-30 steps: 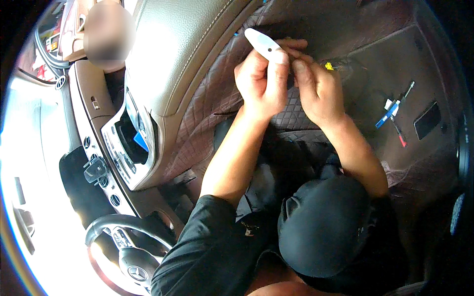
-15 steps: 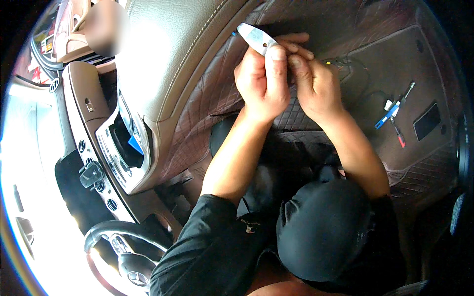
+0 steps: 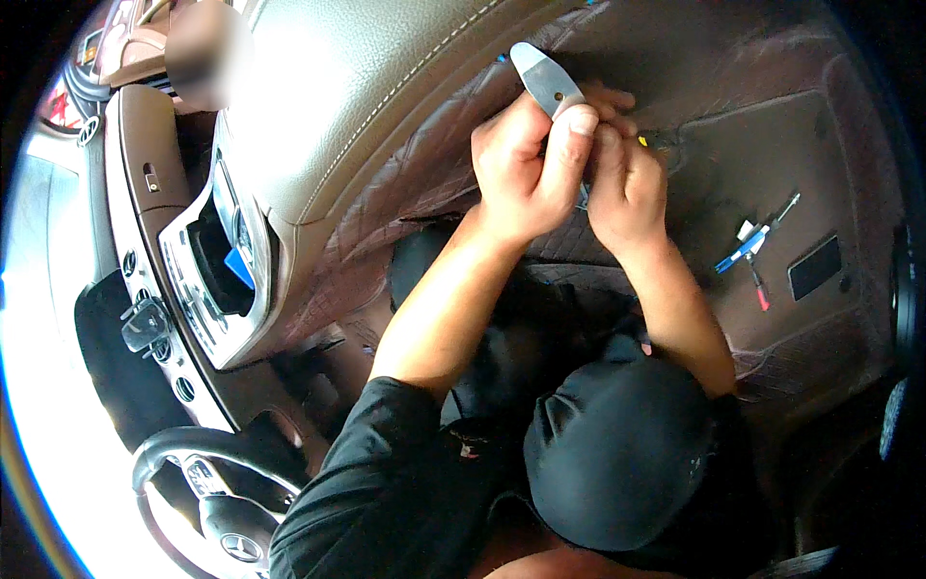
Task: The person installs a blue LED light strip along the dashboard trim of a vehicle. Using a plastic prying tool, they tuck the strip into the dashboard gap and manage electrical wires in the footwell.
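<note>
Pinching flat metal tool point(image 3: 542, 75) in left hand point(image 3: 529, 172), presumably for steadiness. Cannot tell if gripping anything with right hand point(image 3: 629, 188), just beside.

Silvery grey on the flat metal tool point(image 3: 543, 75) at one o'clock; pale-stitched taupe on the leather upholstery point(image 3: 313, 96) at eleven; black on the smartphone point(image 3: 815, 267) at three.
</note>
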Demonstrator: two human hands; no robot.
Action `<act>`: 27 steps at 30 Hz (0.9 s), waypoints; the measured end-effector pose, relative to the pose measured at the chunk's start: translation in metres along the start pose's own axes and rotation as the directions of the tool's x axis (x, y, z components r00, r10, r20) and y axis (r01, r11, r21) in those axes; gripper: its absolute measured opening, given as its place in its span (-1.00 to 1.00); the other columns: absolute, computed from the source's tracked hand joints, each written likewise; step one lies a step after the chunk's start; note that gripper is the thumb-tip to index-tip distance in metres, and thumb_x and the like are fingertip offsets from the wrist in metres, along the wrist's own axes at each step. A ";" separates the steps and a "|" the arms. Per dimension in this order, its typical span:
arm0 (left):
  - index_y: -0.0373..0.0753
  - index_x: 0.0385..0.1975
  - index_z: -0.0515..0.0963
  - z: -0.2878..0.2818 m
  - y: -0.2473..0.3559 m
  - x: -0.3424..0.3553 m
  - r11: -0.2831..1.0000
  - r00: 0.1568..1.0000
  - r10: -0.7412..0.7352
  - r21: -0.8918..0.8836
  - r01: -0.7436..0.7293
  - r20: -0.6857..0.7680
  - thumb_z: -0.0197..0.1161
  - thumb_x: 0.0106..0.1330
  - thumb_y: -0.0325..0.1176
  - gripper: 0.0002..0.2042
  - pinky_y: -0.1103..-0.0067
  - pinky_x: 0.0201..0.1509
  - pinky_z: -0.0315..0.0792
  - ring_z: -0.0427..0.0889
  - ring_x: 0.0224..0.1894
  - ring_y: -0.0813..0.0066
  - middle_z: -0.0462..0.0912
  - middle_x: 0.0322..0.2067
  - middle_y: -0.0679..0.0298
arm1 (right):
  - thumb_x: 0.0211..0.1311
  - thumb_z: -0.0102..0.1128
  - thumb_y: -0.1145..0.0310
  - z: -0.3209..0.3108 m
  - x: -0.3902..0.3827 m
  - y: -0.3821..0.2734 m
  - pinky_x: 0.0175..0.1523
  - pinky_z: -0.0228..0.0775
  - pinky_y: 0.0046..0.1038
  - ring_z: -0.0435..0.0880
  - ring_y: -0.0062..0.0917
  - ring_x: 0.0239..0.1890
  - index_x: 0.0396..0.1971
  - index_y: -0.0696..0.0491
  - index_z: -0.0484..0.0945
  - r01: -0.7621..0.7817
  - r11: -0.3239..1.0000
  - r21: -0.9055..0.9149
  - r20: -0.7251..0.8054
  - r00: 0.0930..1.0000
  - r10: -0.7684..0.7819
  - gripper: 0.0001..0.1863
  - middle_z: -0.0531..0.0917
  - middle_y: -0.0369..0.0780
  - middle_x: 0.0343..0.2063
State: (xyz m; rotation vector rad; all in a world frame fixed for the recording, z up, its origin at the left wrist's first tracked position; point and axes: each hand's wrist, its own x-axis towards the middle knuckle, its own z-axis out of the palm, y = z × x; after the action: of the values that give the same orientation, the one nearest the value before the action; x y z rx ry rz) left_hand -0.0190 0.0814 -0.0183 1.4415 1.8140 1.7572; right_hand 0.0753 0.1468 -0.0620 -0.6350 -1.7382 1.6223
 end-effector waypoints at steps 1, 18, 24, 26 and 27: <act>-0.45 -0.20 0.50 0.000 0.000 0.001 1.000 1.000 0.013 0.004 -0.013 0.001 -0.08 0.63 -0.35 -0.72 0.39 -0.01 0.63 0.75 -0.15 0.19 0.73 -0.28 -0.08 | 0.53 0.04 0.20 0.001 0.000 -0.001 -0.41 0.49 -0.23 0.75 -0.08 -0.46 -0.37 0.16 0.66 0.036 0.999 -0.003 -0.046 0.998 -0.036 -0.62 0.67 0.01 -0.56; -0.41 -0.18 0.64 0.000 0.002 0.004 0.992 0.996 -0.054 -0.116 0.046 -0.068 0.13 0.54 -0.41 -0.80 0.55 -0.12 0.65 0.80 -0.23 0.40 0.79 -0.23 0.07 | 0.54 0.07 0.15 -0.008 0.015 -0.007 -0.33 0.57 -0.27 0.79 -0.17 -0.37 -0.14 0.04 0.72 0.220 0.975 -0.035 -0.030 0.975 -0.221 -0.68 0.76 -0.10 -0.41; -0.51 -0.23 0.54 -0.008 0.002 -0.002 1.000 0.998 0.000 -0.009 0.000 0.064 -0.10 0.60 -0.42 -0.70 0.39 0.03 0.61 0.76 -0.15 0.19 0.74 -0.21 -0.15 | 0.50 0.11 0.16 -0.003 0.000 0.009 -0.40 0.53 -0.28 0.76 -0.18 -0.48 -0.22 0.08 0.72 0.114 0.993 0.031 0.001 0.993 -0.114 -0.68 0.72 -0.10 -0.51; -0.50 -0.23 0.51 -0.007 0.000 -0.002 0.997 0.999 -0.025 -0.066 0.027 0.034 -0.12 0.61 -0.41 -0.70 0.37 0.02 0.62 0.76 -0.15 0.16 0.73 -0.24 -0.16 | 0.49 0.13 0.15 -0.004 0.003 0.009 -0.47 0.49 -0.26 0.73 -0.16 -0.56 -0.32 0.09 0.72 0.113 0.991 -0.071 0.031 0.993 -0.111 -0.67 0.68 -0.08 -0.60; -0.47 -0.22 0.49 -0.005 0.000 -0.001 0.998 1.000 -0.001 -0.062 0.002 0.015 -0.12 0.62 -0.40 -0.72 0.34 0.01 0.63 0.76 -0.16 0.12 0.72 -0.28 -0.16 | 0.47 0.16 0.13 -0.002 0.004 0.007 -0.53 0.44 -0.23 0.69 -0.13 -0.61 -0.43 0.09 0.69 0.142 0.989 -0.043 -0.013 0.990 -0.142 -0.63 0.63 -0.07 -0.67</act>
State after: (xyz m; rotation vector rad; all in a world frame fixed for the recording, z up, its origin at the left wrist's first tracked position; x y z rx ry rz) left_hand -0.0222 0.0770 -0.0178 1.4261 1.7365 1.7808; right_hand 0.0734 0.1520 -0.0687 -0.5296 -1.7688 1.4827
